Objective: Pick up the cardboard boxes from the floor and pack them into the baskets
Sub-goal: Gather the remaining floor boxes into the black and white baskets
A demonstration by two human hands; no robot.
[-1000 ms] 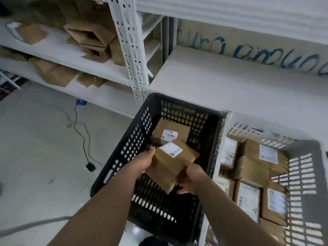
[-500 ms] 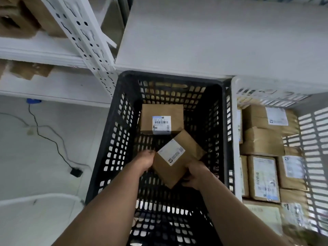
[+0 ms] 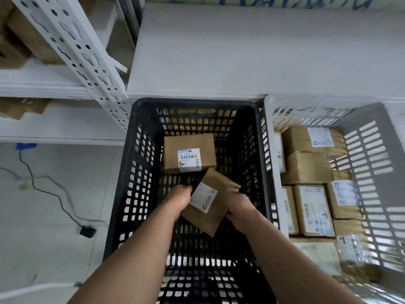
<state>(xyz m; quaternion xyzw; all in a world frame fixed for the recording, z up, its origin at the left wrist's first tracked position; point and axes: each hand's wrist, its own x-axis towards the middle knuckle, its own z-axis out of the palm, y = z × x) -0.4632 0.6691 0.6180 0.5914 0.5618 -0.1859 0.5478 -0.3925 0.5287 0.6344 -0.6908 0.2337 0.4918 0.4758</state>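
Clasping a tilted brown cardboard box inside the black lattice basket, fingers of left hand and right hand.

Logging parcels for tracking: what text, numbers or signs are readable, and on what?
Nothing is legible.
Label on the lying box in the black basket: barcode, print too small.
Label on the held box: blurred.
Labels on boxes in the white basket: blurred.
The blue wall writing: cut off, illegible.

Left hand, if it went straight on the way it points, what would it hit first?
Probably the labelled box lying at the far end of the black basket; the left hand, gripping a tilted box, points toward it, though depth is unclear.
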